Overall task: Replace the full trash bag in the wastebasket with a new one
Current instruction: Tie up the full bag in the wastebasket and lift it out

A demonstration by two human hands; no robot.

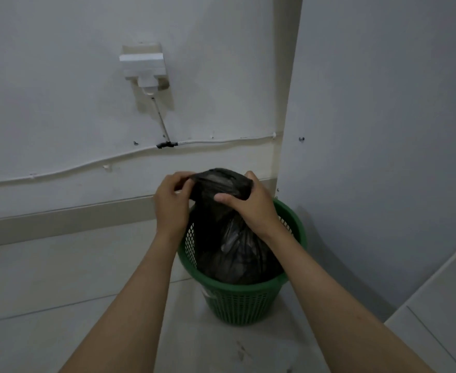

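The black trash bag [229,238] is sitting inside the green wastebasket [248,300], its body filling the basket while its gathered top is being drawn up above the rim at the 12 o'clock side. The bag's long axis is running upright, from the bottom of the basket up to the bunched neck, and it is being judged that the coming move, a lift out of the basket, will have to follow that same line so the plastic is not dragged over the mesh wall. The neck is being held from both sides: the left hand [171,203] is closed on it from 9 o'clock, fingers pinching a stretched fold of plastic, and the right hand [251,205] is clamped over it from 3 o'clock, thumb laid across the front. Neither hand is clearly nearer; both are being kept right at the neck, touching it, with the heavy body of the bag hanging below them toward 6 o'clock. Whether a knot is being made cannot be told. The wastebasket is standing on the pale floor [60,278], close to a corner where the back wall [60,103], with its white cable [87,164], is being met by the side wall at 3 o'clock. No new bag is being seen.
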